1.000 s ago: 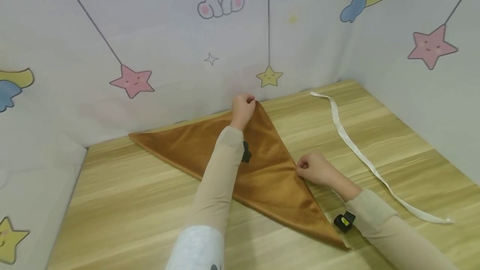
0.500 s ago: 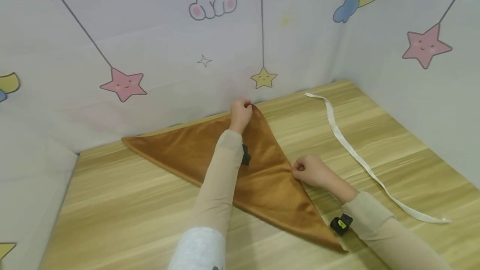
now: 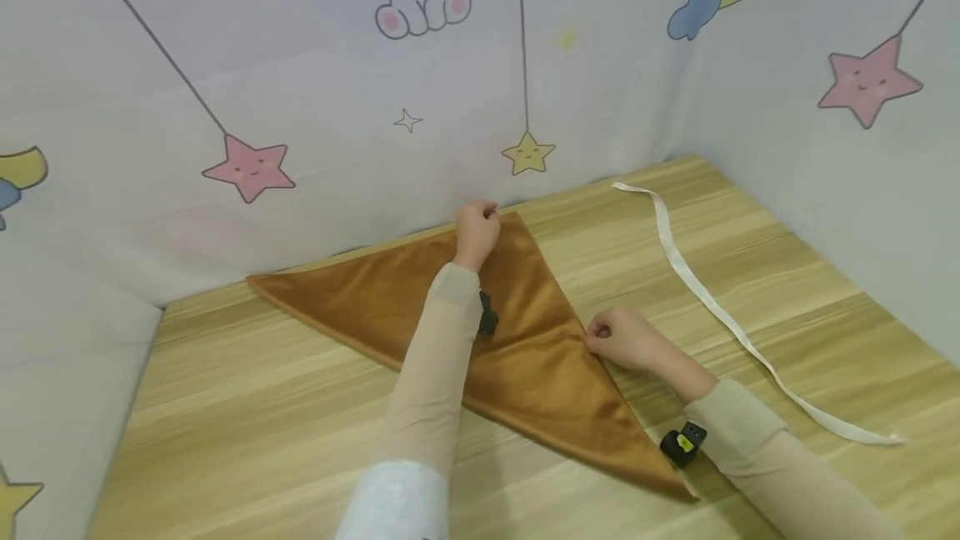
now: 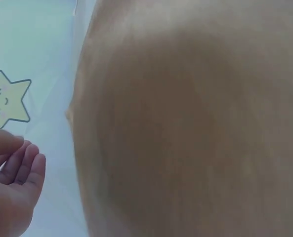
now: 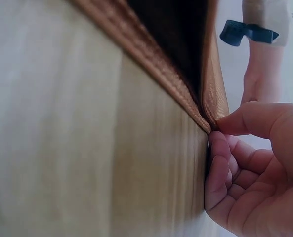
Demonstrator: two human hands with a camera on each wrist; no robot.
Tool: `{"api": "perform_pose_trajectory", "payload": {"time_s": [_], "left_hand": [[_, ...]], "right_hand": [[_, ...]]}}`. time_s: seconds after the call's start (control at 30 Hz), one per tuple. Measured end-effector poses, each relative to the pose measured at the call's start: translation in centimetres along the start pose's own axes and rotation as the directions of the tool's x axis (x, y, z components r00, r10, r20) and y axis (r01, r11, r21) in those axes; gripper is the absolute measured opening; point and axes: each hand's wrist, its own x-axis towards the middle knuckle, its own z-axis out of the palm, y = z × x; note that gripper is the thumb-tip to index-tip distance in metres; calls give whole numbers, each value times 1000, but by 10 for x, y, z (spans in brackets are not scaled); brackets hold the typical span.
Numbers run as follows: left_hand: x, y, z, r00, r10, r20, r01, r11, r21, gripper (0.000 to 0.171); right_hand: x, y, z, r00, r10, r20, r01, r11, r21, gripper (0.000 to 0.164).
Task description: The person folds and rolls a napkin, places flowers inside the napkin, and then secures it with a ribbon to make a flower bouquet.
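A brown, satiny cloth (image 3: 540,373), folded into a triangle, lies on the wood-grain table. My right hand (image 3: 626,340) pinches the cloth's right edge about halfway along. In the right wrist view, the thumb and index finger of the right hand (image 5: 260,168) meet at the seamed hem (image 5: 173,86), where a dark gap opens between the layers. My left hand (image 3: 477,233) is over the far edge, just left of the cloth's top corner. The left wrist view shows the left hand (image 4: 15,180) with loosely curled fingers and nothing between them.
A long white ribbon (image 3: 697,290) lies in a curve across the right of the table (image 3: 247,407). White walls (image 3: 315,90) printed with stars and a bear rise along the table's back and sides. Dark wrist cameras are strapped near both cuffs.
My left hand has let go of the cloth's top corner and shifted slightly left; the corner now lies flat. The right hand keeps its pinch on the edge. The head view has shifted slightly.
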Motion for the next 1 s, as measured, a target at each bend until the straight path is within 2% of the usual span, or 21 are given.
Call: {"api": "perform_pose_trajectory", "payload": {"time_s": [0.1, 0.2, 0.3, 0.37, 0.5, 0.57, 0.63, 0.73, 0.87, 0.93, 1.0], "left_hand": [[-7, 3, -9, 999, 20, 38, -20, 1000, 2, 25], [-18, 9, -19, 993, 28, 118, -33, 999, 36, 24], [-36, 21, -30, 971, 39, 236, -68, 991, 116, 26], [-51, 29, -36, 946, 62, 317, -122, 977, 173, 25], [-90, 43, -44, 875, 132, 466, -271, 931, 244, 17], [-112, 45, -46, 839, 161, 520, -344, 897, 277, 20], [-134, 45, -49, 810, 163, 564, -392, 865, 312, 27], [-168, 47, -54, 784, 164, 599, -453, 810, 372, 40], [-209, 52, -63, 755, 189, 628, -535, 731, 424, 43], [-227, 54, -66, 743, 193, 641, -558, 707, 435, 46], [-240, 55, -69, 729, 180, 660, -564, 704, 432, 49]], "right_hand": [[0, 0, 0, 1000, 6, 2, -6, 1000, -4, 10], [1, 0, 0, 1000, 7, 5, -7, 1000, -6, 10], [1, 0, 1, 1000, 25, 14, -25, 1000, 0, 10], [2, 0, 0, 999, 38, 24, -38, 999, 4, 11], [2, 0, -2, 998, 48, 36, -48, 999, 12, 17], [2, 1, -2, 998, 44, 39, -44, 999, 8, 20], [2, 1, -2, 998, 40, 40, -40, 999, -3, 22], [3, 1, -2, 998, 39, 47, -38, 999, -15, 20], [4, 0, -3, 997, 49, 55, -47, 998, -33, 18], [6, -1, -4, 997, 58, 58, -55, 998, -41, 17], [8, -2, -5, 996, 60, 63, -57, 997, -47, 17]]}}
